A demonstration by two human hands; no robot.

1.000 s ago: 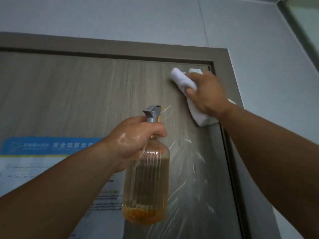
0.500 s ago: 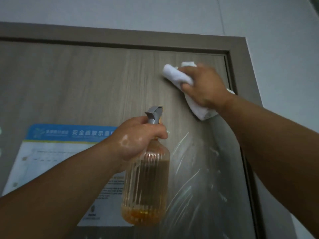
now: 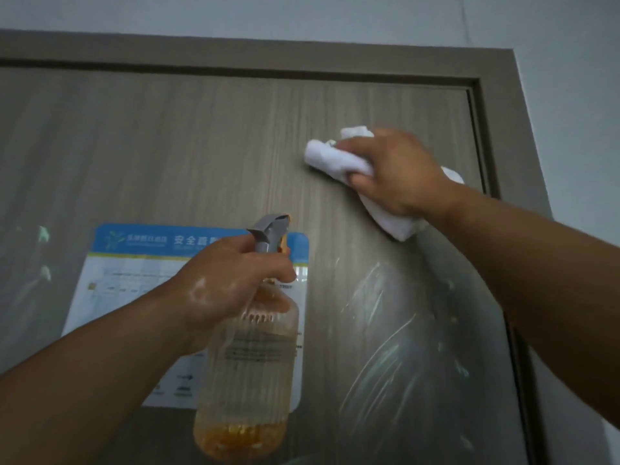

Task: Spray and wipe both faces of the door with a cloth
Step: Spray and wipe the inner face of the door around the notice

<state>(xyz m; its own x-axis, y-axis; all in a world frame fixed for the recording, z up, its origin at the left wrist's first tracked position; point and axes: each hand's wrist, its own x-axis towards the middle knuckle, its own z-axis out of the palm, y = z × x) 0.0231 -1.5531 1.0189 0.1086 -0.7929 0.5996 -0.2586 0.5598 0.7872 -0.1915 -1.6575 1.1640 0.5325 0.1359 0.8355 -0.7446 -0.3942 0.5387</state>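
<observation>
A grey wood-grain door [image 3: 188,152] fills the view, shut in its frame. My right hand [image 3: 399,172] grips a bunched white cloth [image 3: 332,157] and presses it against the door's upper right area. My left hand [image 3: 228,283] grips the neck of a ribbed amber spray bottle [image 3: 248,370] with a grey trigger head, held upright in front of the door below the cloth. A little orange liquid sits at the bottle's bottom.
A blue-and-white notice [image 3: 134,263] is stuck to the door behind the bottle. Clear plastic film [image 3: 409,347] clings to the door at lower right. The brown door frame [image 3: 503,129] runs along the top and right, with grey wall [image 3: 570,78] beyond.
My right hand has slid the cloth leftward and down from the door's top right corner. The view has shifted, showing more of the notice. The left hand still holds the bottle.
</observation>
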